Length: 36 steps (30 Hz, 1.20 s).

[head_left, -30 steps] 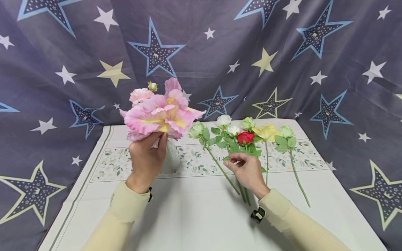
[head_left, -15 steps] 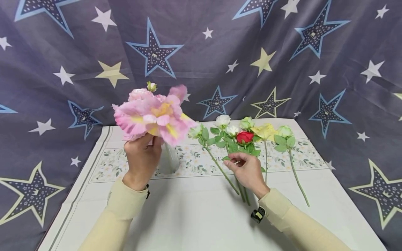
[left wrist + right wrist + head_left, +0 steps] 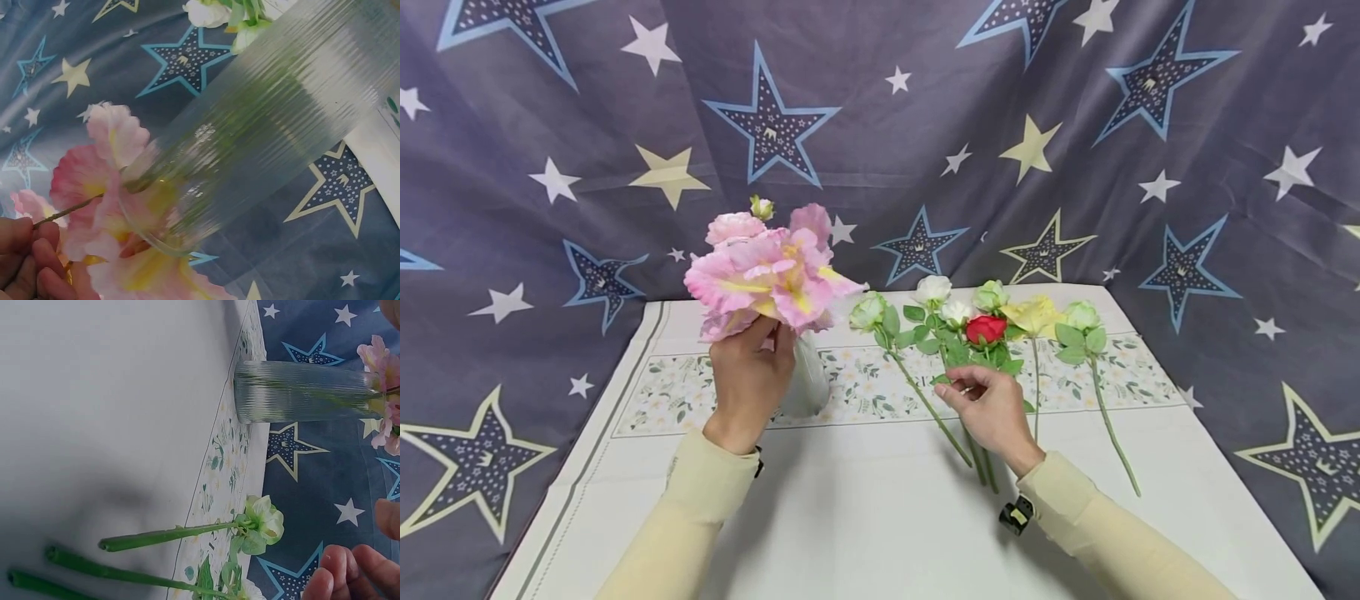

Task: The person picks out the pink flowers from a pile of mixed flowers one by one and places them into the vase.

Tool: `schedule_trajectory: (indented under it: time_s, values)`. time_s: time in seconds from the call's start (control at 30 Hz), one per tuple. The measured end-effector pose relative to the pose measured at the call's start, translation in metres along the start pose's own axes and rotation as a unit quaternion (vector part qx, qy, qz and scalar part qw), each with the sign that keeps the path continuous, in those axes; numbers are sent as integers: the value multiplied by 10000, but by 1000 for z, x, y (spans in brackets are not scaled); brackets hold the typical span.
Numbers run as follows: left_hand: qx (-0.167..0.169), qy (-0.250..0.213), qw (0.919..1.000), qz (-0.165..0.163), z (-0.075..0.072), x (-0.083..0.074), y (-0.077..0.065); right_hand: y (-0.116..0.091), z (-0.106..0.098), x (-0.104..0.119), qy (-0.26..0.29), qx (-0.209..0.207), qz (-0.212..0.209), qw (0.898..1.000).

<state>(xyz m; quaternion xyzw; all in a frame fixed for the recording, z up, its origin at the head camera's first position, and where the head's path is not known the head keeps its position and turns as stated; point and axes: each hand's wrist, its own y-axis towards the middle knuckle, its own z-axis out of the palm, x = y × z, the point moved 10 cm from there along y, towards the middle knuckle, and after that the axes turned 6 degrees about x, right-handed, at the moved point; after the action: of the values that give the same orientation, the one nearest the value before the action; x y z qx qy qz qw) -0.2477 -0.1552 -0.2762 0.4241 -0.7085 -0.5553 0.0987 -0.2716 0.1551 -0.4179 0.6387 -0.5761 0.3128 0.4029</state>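
Note:
My left hand (image 3: 751,379) pinches the thin brown stem (image 3: 69,211) of a pink iris-like flower (image 3: 775,279) with ruffled petals and yellow streaks. Its bloom is at the mouth of a clear ribbed glass vase (image 3: 808,383), partly behind my hand in the head view. Green stems show through the vase wall (image 3: 262,119), and a paler pink flower (image 3: 733,227) with a small bud rises behind the held one. My right hand (image 3: 992,412) hovers by the red rose (image 3: 987,328), fingers loosely bent, thumb and fingertips apart in the right wrist view, holding nothing.
Green-white roses (image 3: 868,310), white roses (image 3: 934,288) and a yellow flower (image 3: 1033,315) lie right of the vase. Another pale green rose (image 3: 1082,315) lies farther right. The white tablecloth (image 3: 880,517) has a floral band. A star-patterned curtain (image 3: 865,100) hangs behind.
My left hand carried the pink flower left and slightly down, then back a little to the right, its bloom turning. It is now lower than a second ago. The right hand stays put.

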Motion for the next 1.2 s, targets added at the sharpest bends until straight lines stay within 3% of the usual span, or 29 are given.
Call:
schedule_trajectory:
  time_s: [0.3, 0.5, 0.77, 1.0, 1.2]
  values:
    - [317, 158, 9990, -274, 13, 16, -5, 0, 1, -1, 37, 14, -7, 10000]
    - [450, 287, 9981, -307, 20, 18, -4, 0, 2, -3, 11, -14, 32, 10000]
    - [430, 357, 9978, -342, 21, 21, -1, 0, 3, -5, -8, -19, 80, 10000]
    - [234, 423, 9984, -279, 11, 20, 6, 1, 4, -6, -12, -6, 82, 10000]
    - [544, 451, 9965, -457, 20, 27, 3, 2, 4, -5, 32, -22, 76, 10000]
